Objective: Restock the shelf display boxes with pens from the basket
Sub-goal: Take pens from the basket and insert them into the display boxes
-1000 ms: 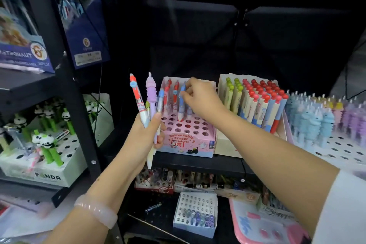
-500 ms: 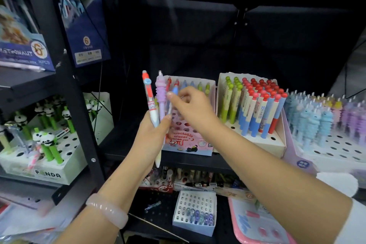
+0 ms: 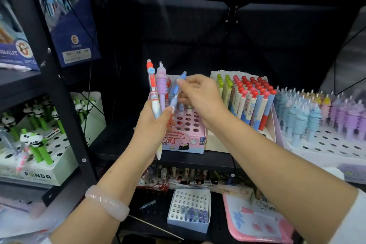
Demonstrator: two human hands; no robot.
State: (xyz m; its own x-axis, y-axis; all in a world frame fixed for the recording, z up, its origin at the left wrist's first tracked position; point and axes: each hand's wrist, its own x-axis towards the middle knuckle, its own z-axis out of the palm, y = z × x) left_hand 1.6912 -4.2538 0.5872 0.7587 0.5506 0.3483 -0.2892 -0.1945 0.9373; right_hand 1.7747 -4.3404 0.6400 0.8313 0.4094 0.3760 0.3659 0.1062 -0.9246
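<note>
Pens [image 3: 158, 93] in left hand [image 3: 152, 125]

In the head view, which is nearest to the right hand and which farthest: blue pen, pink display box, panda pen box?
1. Blue pen: pinched by the right hand.
2. Pink display box: just below.
3. Panda pen box: far left shelf.

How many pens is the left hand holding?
3, perhaps more hidden: a white pen with orange top, a lilac ridged pen, and a blue pen pinched by the right hand.
</note>
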